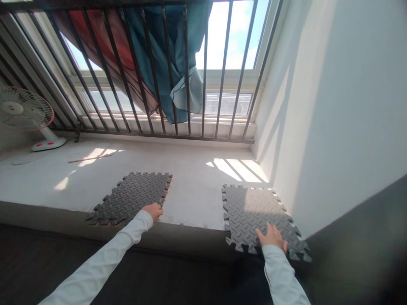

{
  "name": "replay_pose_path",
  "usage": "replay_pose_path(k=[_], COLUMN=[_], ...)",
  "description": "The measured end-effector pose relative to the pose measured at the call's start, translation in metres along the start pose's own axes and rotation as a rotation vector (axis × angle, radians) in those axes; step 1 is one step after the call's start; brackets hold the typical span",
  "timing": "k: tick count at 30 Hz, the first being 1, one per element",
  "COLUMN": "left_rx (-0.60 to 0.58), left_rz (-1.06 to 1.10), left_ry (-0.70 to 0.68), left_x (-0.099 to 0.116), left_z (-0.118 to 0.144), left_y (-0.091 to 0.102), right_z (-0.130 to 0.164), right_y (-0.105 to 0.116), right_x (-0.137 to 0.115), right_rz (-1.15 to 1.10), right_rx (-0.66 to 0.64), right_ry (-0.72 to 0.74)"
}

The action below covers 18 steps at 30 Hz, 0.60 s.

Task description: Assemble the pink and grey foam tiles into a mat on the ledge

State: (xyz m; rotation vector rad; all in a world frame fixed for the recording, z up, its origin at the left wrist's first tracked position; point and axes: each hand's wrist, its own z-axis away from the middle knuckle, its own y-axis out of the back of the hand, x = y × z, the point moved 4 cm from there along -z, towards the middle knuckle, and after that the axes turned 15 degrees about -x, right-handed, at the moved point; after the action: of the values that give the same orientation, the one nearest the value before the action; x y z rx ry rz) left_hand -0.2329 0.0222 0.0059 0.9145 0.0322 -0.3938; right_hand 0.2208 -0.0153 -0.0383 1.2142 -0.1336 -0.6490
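Note:
Two grey foam puzzle mats lie on a pale window ledge [190,186]. The left mat [130,197] sits near the ledge's front edge. My left hand [153,210] grips that mat's near right corner, fingers curled over its edge. The right mat [254,212] lies close to the white side wall and overhangs the ledge's front edge a little. My right hand [271,236] rests flat on its near part, fingers spread. Both arms wear white sleeves.
Black metal bars [187,72] stand along the back of the ledge before a window with red and teal cloth [168,51]. A white fan [27,112] stands at the far left, a thin stick [89,159] beside it. A white wall [333,106] closes the right.

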Motion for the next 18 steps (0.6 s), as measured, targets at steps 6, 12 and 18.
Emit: replay_pose_path(k=[6,12,18], left_rx=[0.038,0.323,0.205], left_rz=[0.019,0.124,0.299], left_ry=[0.054,-0.123,-0.532], left_x=[-0.001,0.095,0.249], left_z=[-0.005,-0.004,0.003], left_y=[-0.007,0.001,0.012], right_z=[0.008,0.002,-0.013], right_y=[0.013,0.013,0.009], right_x=[0.02,0.036,0.056], right_rz=[-0.289,-0.394,-0.268], right_rx=[0.054,0.053,0.111], right_ry=[-0.201,-0.225,-0.322])
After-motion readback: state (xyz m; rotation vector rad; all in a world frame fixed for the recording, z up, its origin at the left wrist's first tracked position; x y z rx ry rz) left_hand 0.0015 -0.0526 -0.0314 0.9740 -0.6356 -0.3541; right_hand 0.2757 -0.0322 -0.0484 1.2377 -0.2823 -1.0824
